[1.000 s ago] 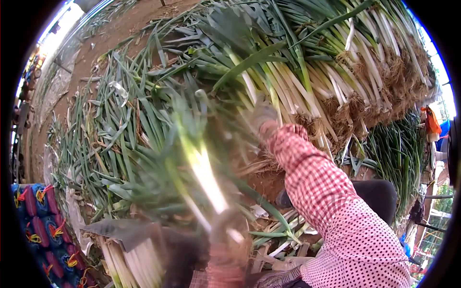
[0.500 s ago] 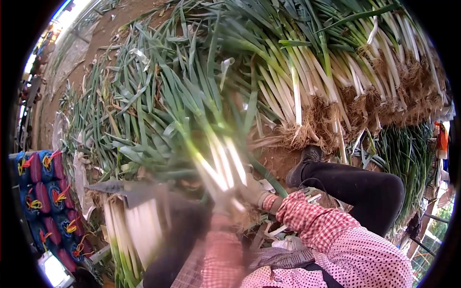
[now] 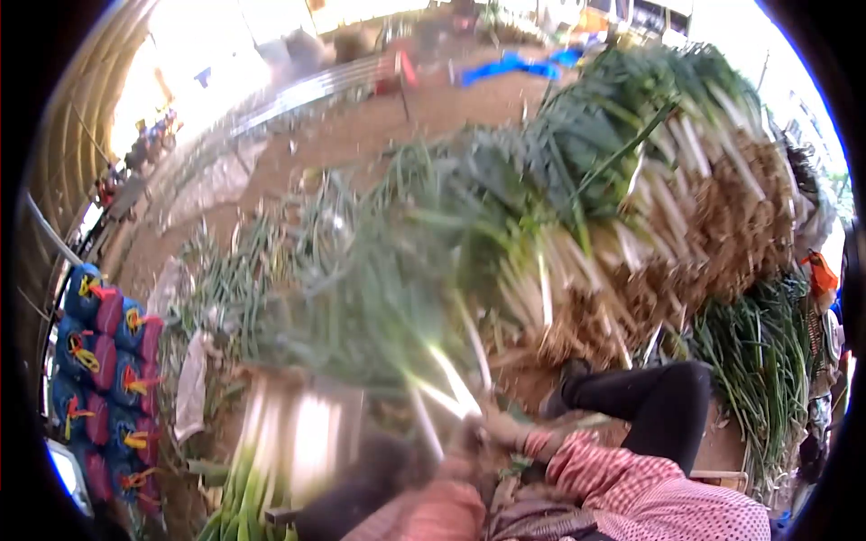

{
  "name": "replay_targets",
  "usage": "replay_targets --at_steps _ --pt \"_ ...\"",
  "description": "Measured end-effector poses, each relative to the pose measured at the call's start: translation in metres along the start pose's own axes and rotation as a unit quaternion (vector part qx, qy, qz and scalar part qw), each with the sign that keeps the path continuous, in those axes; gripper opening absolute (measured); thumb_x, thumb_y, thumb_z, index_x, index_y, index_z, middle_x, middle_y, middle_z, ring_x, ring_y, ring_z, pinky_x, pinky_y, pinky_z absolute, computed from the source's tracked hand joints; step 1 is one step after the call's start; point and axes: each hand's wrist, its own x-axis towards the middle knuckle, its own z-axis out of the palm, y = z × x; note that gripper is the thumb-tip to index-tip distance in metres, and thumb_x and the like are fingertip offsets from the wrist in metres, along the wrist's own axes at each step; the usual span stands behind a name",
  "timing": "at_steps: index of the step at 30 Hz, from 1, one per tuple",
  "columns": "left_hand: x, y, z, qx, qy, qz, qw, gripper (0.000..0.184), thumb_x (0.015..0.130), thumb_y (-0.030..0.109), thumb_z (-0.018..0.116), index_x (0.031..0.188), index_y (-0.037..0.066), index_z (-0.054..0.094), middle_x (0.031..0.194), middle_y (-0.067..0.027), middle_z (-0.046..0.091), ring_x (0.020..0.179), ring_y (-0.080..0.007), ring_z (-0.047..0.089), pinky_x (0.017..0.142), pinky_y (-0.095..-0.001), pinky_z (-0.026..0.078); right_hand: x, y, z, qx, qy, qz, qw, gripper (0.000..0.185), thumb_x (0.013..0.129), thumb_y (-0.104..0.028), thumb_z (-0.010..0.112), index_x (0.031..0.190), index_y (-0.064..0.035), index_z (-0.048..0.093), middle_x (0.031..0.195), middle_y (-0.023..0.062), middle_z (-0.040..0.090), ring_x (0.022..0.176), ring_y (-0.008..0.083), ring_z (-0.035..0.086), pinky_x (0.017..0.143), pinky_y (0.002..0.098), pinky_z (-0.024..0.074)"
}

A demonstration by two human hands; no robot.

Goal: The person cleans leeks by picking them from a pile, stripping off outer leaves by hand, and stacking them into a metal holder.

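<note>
Left hand (image 3: 458, 455) has its fingers wrapped round some leeks (image 3: 454, 380) down at 6 o'clock, greens fanning toward 11. Right hand (image 3: 502, 430) is right by the white ends, fingers too blurry to tell, tbh. Big pile (image 3: 654, 230) at 2.

The leek stalks (image 3: 458, 386) near the centre looked smooth and slick, their white parts shining through the blur, while the roots (image 3: 722, 216) on the right were rough, matt and stringy. Soft checked cloth, heavily creased, made up the right sleeve (image 3: 586, 464); the dark trouser leg (image 3: 649, 401) had a plain matt fabric finish. At left, a crumpled scrap (image 3: 191, 388) seemed thin plastic film. The orange bag (image 3: 820, 273) at right looked like plastic too, and the far ground (image 3: 352, 126) was dull, dry earth.
</note>
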Motion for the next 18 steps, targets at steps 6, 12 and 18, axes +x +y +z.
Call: replay_targets --at_steps 6,12,18 --pt "-0.043 -0.038 -0.006 0.04 0.005 -0.099 0.994 0.037 0.084 0.025 0.071 0.111 0.004 0.058 0.084 -0.0075 0.062 0.074 -0.0237 0.064 0.072 -0.0328 0.058 -0.005 0.082 0.048 0.128 -0.041 -0.138 0.981 0.061 0.094 -0.047 0.06 0.131 0.0004 0.052 0.116 0.0162 0.061 0.108 0.0214 0.054 0.093 0.034 0.0455" --pt "-0.085 0.002 0.039 0.354 -0.005 -0.068 0.933 0.045 0.079 0.03 0.081 0.11 0.005 0.06 0.086 -0.0092 0.065 0.075 -0.0265 0.065 0.075 -0.0334 0.057 -0.114 -0.023 -0.058 -0.123 -0.152 0.012 0.981 0.033 0.083 -0.03 0.069 0.093 0.0013 0.068 0.077 0.0048 0.065 0.072 0.0179 0.059 0.068 0.0362 0.0481" --pt "-0.072 -0.018 0.083 0.705 0.009 0.532 0.469 0.063 0.075 0.03 0.083 0.124 0.006 0.052 0.107 -0.0153 0.066 0.098 -0.0258 0.067 0.086 -0.0421 0.054 -0.21 -0.1 -0.13 -0.653 -0.023 -0.158 0.74 0.025 0.079 -0.024 0.07 0.094 -0.004 0.07 0.073 0.016 0.069 0.069 0.0335 0.071 0.06 0.0424 0.0562"
